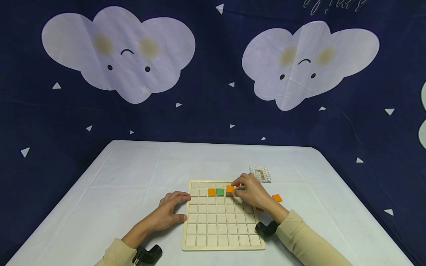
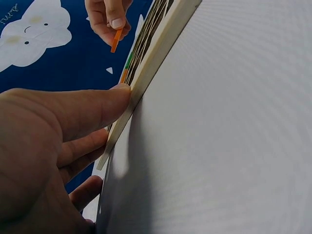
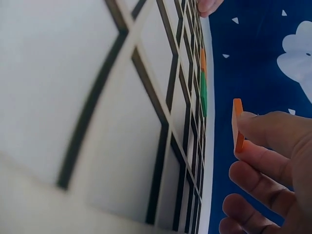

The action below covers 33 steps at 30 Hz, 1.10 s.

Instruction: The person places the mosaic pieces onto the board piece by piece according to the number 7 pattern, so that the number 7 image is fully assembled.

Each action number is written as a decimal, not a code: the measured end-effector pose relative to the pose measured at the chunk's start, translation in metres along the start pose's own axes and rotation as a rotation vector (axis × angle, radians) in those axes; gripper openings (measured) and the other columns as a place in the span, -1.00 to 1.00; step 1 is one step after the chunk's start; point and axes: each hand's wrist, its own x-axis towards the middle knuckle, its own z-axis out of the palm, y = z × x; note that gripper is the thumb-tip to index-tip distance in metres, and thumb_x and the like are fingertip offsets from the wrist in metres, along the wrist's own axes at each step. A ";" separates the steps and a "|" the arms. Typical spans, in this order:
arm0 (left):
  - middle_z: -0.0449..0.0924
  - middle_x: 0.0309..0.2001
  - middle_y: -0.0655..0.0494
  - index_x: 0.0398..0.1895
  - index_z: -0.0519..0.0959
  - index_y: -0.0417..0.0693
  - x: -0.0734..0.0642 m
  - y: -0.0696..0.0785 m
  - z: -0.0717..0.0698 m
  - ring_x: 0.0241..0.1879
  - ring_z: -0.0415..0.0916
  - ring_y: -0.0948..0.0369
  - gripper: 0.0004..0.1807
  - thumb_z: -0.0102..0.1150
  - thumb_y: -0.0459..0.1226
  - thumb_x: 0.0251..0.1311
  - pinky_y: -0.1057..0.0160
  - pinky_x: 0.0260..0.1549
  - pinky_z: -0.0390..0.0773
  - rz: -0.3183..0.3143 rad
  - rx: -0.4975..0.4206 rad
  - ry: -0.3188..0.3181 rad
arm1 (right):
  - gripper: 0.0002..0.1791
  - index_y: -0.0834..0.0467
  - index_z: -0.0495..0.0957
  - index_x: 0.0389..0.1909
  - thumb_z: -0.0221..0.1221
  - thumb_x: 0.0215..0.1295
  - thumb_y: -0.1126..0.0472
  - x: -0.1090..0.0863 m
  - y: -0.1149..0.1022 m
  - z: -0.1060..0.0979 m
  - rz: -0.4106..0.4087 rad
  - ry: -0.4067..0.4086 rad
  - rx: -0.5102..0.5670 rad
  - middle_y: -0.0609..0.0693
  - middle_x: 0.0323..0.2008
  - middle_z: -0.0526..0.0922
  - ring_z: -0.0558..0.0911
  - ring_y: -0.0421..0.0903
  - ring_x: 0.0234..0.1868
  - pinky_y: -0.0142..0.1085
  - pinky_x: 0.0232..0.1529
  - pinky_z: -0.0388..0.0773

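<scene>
My right hand (image 1: 253,192) pinches an orange square tile (image 1: 230,188) between thumb and fingers. In the right wrist view that orange tile (image 3: 238,126) is held edge-on, above the wooden grid board (image 1: 203,239). An orange tile (image 1: 211,192) and a green tile (image 1: 220,192) sit side by side in the board's second row from the far edge. At the board's left edge rests my left hand (image 1: 171,211), fingers extended. The left wrist view has its thumb (image 2: 105,108) touching the board's side.
Beyond the board's far right corner lies a small printed grid card (image 1: 261,174), partly covered by the right hand. A loose orange tile (image 1: 277,198) is on the white table (image 1: 139,170) to the right, and another orange tile (image 1: 259,209) shows partly beneath the right forearm.
</scene>
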 end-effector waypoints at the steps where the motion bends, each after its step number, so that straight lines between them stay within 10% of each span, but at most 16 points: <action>1: 0.35 0.26 0.03 0.17 0.45 -0.13 0.000 0.000 0.000 0.30 0.13 -0.06 -0.41 0.34 -0.23 0.01 -0.26 0.22 -0.06 0.000 0.004 0.001 | -0.81 0.00 0.66 -0.23 0.30 0.09 0.15 0.001 0.000 0.000 0.001 -0.003 0.001 -0.15 -0.30 0.55 0.42 -0.17 -0.19 -0.28 -0.18 0.39; 33: 0.36 0.25 0.03 0.17 0.46 -0.13 0.000 -0.001 0.001 0.28 0.15 -0.03 -0.41 0.34 -0.26 -0.01 -0.24 0.23 -0.05 -0.001 0.005 0.003 | -0.83 0.02 0.66 -0.28 0.32 0.08 0.14 0.011 0.003 0.009 0.007 -0.077 -0.073 -0.19 -0.34 0.55 0.35 -0.23 -0.30 -0.34 -0.24 0.32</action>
